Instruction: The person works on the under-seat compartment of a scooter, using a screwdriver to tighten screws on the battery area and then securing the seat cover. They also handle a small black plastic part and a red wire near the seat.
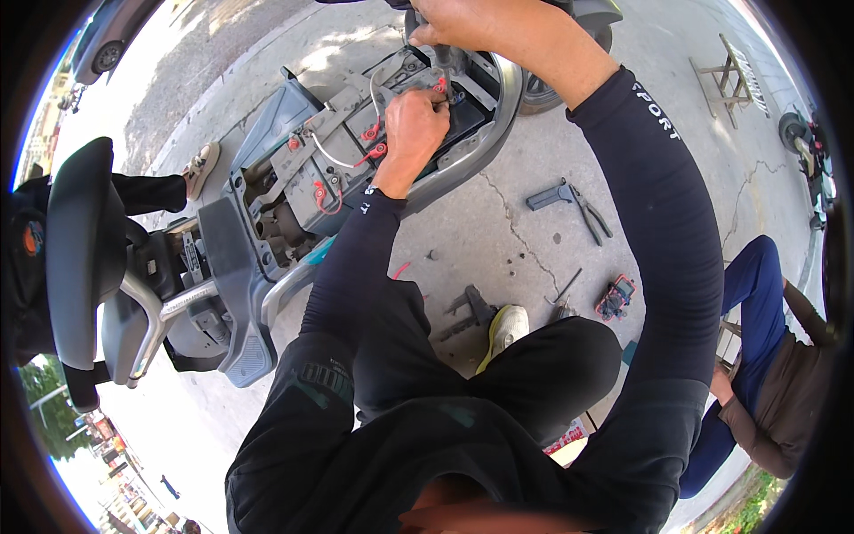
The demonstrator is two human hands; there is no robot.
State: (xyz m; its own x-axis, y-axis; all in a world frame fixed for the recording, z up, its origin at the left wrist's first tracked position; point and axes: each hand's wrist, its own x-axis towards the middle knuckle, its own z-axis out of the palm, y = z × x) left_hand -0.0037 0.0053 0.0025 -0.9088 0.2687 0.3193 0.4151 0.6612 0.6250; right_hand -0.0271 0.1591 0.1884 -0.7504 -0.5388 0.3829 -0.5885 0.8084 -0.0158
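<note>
My left hand (pixel 412 125) is closed at a red-covered terminal on the battery compartment (pixel 325 120) of an opened scooter, its fingertips around the lower end of a dark upright tool (pixel 447 73). My right hand (pixel 445 20) is above it at the top edge, fingers bent by that tool's upper part; what it grips is partly out of view. Red terminal caps (pixel 374 149) and white cables (pixel 331 158) lie over the dark battery blocks. The scooter's grey footboard (pixel 236 311) and black seat (pixel 84 258) extend left.
Pliers (pixel 590 214), a black block (pixel 544 198), a red meter (pixel 615 296), a thin tool (pixel 567 287) and dark brackets (pixel 463 311) lie on cracked pavement. A seated person (pixel 765 374) is at right, another person's foot (pixel 200 167) at left, a wooden stand (pixel 729 76) behind.
</note>
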